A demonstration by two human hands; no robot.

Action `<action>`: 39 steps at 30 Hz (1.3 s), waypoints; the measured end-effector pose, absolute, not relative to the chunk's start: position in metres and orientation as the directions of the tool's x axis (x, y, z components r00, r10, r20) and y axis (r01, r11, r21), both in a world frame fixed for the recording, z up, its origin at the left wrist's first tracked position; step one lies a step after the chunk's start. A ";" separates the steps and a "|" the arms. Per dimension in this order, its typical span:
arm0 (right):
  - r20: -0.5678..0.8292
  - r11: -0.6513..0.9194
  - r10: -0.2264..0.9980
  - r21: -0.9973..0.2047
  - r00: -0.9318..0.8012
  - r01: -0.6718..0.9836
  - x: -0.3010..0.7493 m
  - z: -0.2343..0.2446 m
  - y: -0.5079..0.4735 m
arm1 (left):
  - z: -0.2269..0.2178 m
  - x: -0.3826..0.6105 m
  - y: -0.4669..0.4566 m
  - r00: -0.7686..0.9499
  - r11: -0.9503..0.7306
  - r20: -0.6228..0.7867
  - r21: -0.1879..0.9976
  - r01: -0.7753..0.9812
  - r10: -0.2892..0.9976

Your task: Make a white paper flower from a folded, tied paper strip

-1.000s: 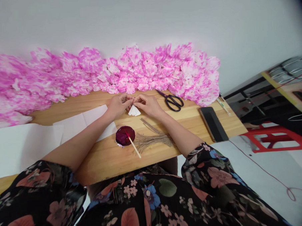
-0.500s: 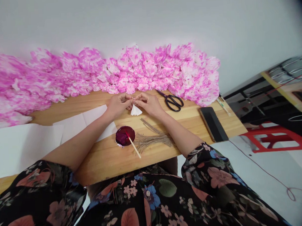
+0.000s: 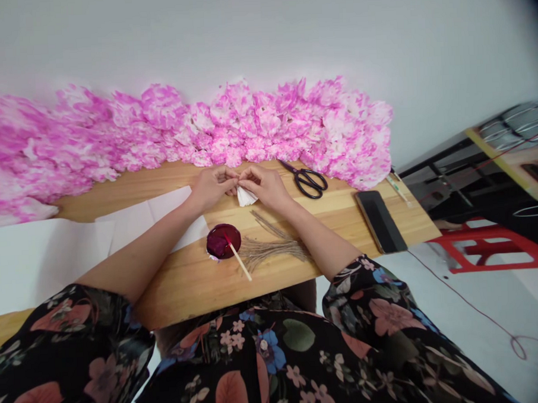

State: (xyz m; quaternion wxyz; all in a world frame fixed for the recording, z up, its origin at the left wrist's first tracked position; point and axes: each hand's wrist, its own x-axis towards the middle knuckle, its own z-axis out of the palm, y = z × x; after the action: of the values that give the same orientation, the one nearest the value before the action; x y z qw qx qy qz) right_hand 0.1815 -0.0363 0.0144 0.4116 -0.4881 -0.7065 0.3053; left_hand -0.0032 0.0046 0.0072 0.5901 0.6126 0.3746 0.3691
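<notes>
A small white piece of pleated paper (image 3: 246,196) fans downward from between my fingertips. My left hand (image 3: 214,187) is closed in a pinch at its gathered top, and my right hand (image 3: 265,185) pinches the same spot from the other side. The fingers hide the gathered end. Below my hands sits a shallow dish of dark magenta dye (image 3: 223,241) with a wooden stick (image 3: 239,261) leaning in it, its tip stained red. Beside the dish lies a bundle of thin brown strings or stems (image 3: 275,250), partly under my right forearm.
Black-handled scissors (image 3: 308,179) lie right of my right hand. Pink and white paper flowers (image 3: 248,122) are heaped along the wall. White paper sheets (image 3: 66,252) cover the left side; a phone (image 3: 380,221) rests at the right edge, near a red plastic stool (image 3: 494,248).
The pleated white paper has tilted and swung slightly to the right, with more of it behind my right fingers. Both hands stay nearly in place.
</notes>
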 end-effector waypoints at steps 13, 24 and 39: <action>0.308 0.393 0.917 -0.809 -0.253 0.438 0.182 0.021 -0.038 | 0.004 -0.002 0.007 0.483 -0.035 0.033 0.999 -0.004 0.875; 0.256 0.308 0.949 -0.873 -0.182 0.377 0.181 0.016 -0.036 | 0.000 -0.004 0.009 0.540 -0.078 0.092 0.996 -0.049 0.837; 0.225 0.248 0.969 -0.857 -0.104 0.452 0.183 0.010 -0.032 | 0.000 -0.002 0.006 0.507 -0.121 0.131 0.991 -0.053 0.852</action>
State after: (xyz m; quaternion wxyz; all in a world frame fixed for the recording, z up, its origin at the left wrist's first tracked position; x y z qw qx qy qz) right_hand 0.1833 -0.0323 0.0099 0.4126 -0.5272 -0.6735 0.3134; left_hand -0.0020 0.0060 -0.0001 0.5851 0.6413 0.3115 0.3865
